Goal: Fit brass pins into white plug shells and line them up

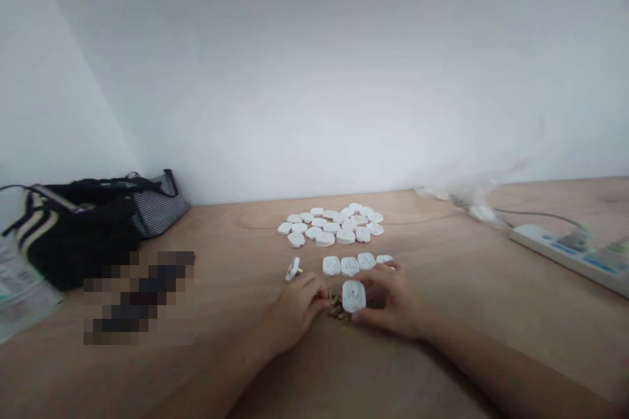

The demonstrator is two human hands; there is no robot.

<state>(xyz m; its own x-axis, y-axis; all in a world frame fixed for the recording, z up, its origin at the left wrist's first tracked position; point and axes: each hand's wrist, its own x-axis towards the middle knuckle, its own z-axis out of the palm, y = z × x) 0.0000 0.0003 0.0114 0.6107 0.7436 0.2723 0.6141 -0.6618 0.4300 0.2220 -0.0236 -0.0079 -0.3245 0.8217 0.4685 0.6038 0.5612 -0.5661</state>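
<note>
A white rounded-square plastic plug piece (354, 296) is between the thumb and fingers of my right hand (393, 301), its flat face turned towards me. My left hand (299, 306) has its fingers pinched together at the left edge of a small pile of brass pins (337, 306); whatever they hold is hidden. Just beyond that hand, a white plug piece with a brass pin sticking out (293, 269) stands on its edge. Several similar white pieces (349, 266) lie in a row behind the pile, the rightmost partly covered by my right fingers.
Farther back, many white plastic pieces (325, 238) lie in a loose group on the wooden table (236, 236). A white power strip (565, 252) and a clear plastic bag (472, 193) are at the right. A black bag (83, 229) stands at the left near a pixelated patch.
</note>
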